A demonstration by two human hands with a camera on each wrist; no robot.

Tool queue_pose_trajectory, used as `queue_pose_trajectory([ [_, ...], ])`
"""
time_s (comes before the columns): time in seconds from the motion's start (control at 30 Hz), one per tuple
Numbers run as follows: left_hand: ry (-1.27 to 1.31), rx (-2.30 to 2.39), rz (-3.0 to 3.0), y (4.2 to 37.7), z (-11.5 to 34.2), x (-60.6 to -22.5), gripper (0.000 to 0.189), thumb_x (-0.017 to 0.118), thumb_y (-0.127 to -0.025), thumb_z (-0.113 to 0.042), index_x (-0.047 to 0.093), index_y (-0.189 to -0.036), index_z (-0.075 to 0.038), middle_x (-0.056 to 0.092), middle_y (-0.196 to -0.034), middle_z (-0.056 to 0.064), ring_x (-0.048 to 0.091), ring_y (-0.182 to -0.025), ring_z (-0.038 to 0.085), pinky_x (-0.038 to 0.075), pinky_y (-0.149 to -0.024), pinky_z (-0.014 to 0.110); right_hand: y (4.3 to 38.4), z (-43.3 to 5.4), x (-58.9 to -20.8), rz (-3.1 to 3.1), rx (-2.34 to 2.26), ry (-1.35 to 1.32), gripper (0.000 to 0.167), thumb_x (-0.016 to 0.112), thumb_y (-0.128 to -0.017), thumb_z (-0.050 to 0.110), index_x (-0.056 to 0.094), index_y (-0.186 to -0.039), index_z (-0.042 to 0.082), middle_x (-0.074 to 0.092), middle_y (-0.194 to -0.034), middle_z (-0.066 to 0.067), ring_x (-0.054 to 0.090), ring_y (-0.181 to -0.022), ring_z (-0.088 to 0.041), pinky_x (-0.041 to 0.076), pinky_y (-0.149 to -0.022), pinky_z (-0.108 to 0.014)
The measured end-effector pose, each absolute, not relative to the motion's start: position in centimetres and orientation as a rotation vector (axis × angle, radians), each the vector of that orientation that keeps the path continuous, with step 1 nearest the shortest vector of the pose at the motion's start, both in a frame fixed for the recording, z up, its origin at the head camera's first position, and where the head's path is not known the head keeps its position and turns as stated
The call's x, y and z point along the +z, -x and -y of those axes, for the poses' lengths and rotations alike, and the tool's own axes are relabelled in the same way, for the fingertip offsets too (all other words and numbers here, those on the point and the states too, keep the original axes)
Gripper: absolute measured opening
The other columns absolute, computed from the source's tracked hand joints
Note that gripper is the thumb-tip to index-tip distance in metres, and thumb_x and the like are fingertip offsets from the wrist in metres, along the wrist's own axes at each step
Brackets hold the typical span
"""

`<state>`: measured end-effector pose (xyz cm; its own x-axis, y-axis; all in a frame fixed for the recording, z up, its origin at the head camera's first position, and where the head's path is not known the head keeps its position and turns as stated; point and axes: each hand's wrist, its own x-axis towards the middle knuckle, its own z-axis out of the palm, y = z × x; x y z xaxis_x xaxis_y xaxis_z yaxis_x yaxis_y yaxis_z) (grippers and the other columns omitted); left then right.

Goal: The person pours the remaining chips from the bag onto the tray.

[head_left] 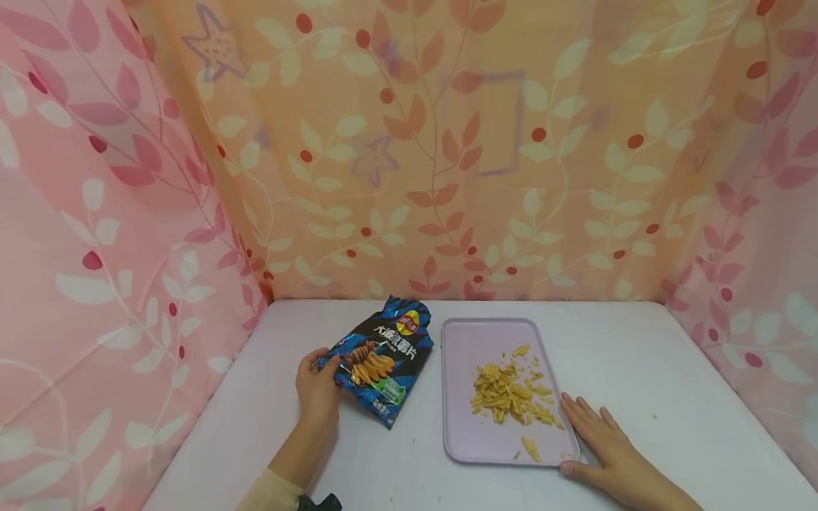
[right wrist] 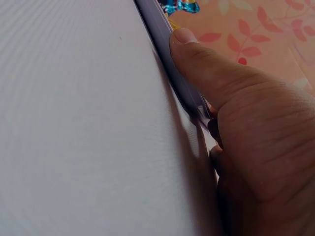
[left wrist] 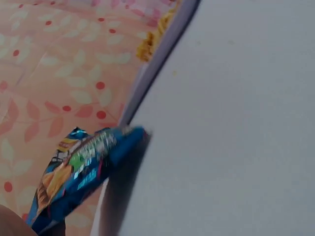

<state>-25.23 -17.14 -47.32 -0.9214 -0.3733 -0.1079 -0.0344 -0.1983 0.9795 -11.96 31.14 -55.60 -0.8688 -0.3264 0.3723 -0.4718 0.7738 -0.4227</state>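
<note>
My left hand (head_left: 318, 392) pinches a blue and black chip bag (head_left: 405, 344) by its left edge, thumb on the printed front. In the left wrist view the bag (left wrist: 88, 167) leans low over the white surface. To its right lies a light purple tray (head_left: 461, 433) bearing a pile of yellow, stick-like chips (head_left: 501, 390), with crumbs scattered about them. My right hand (head_left: 603, 443) rests at the tray's near right corner, fingers extended along the side. The right wrist view shows its thumb (right wrist: 202, 61) against the tray's rim (right wrist: 160, 46).
A white table (head_left: 645, 362) carries everything, with a few crumbs on it. Floral cloth hangs behind, orange cloth (head_left: 441, 177) at the back and pink cloth (head_left: 115, 248) on the left. A black strap (head_left: 319, 502) shows by the left wrist.
</note>
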Motion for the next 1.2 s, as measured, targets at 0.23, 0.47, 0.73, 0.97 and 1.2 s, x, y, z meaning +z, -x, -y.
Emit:
queue_pose_trajectory([
  [0.23,-0.362,-1.992,2.244,23.6,18.8,-48.4,0.037,0.064,-0.1,-0.01,0.052,-0.134,-0.002,0.059,-0.132,0.02,0.06,-0.104,0.019,0.054,-0.077,0.02,11.5,-31.5,-55.9,2.674,0.728,-0.612,0.097,0.081,-0.085,0.045,0.032,-0.16,0.006,0.039,-0.16,-0.021,-0.003,-0.151,0.013,-0.014,-0.119,-0.014],
  [0.47,-0.152,-1.735,2.52,23.1,21.1,-48.2,0.032,0.067,-0.097,-0.01,0.058,-0.128,-0.004,0.066,-0.126,0.019,0.065,-0.107,0.023,0.056,-0.079,0.021,11.6,-31.3,-55.6,2.695,0.746,-0.597,0.095,0.079,-0.087,0.045,0.031,-0.161,0.009,0.039,-0.16,-0.022,-0.002,-0.152,0.01,-0.014,-0.119,-0.013],
  [0.73,0.089,-1.412,2.828,22.8,22.2,-47.1,0.023,0.076,-0.091,-0.009,0.069,-0.113,-0.01,0.073,-0.104,0.004,0.066,-0.08,0.015,0.056,-0.06,0.028,11.8,-31.5,-55.3,2.699,0.762,-0.591,0.094,0.08,-0.086,0.044,0.033,-0.16,0.009,0.039,-0.16,-0.021,-0.002,-0.152,0.011,-0.014,-0.119,-0.013],
  [0.97,0.342,-1.205,2.981,22.2,23.7,-46.1,0.024,0.075,-0.091,-0.009,0.07,-0.114,-0.011,0.075,-0.108,0.002,0.067,-0.09,0.014,0.056,-0.075,0.027,11.6,-31.3,-54.2,2.775,0.833,-0.563,0.092,0.076,-0.088,0.052,0.034,-0.161,0.016,0.038,-0.162,-0.016,-0.004,-0.145,0.02,-0.013,-0.114,-0.005],
  [1.2,0.52,-1.083,3.068,22.0,25.1,-45.4,0.026,0.073,-0.093,-0.01,0.07,-0.118,-0.012,0.073,-0.115,0.005,0.067,-0.093,0.016,0.057,-0.075,0.028,11.0,-31.2,-53.2,2.724,0.721,-0.616,0.088,0.078,-0.085,0.053,0.043,-0.156,0.015,0.051,-0.153,-0.016,0.015,-0.148,0.012,-0.007,-0.114,-0.003],
])
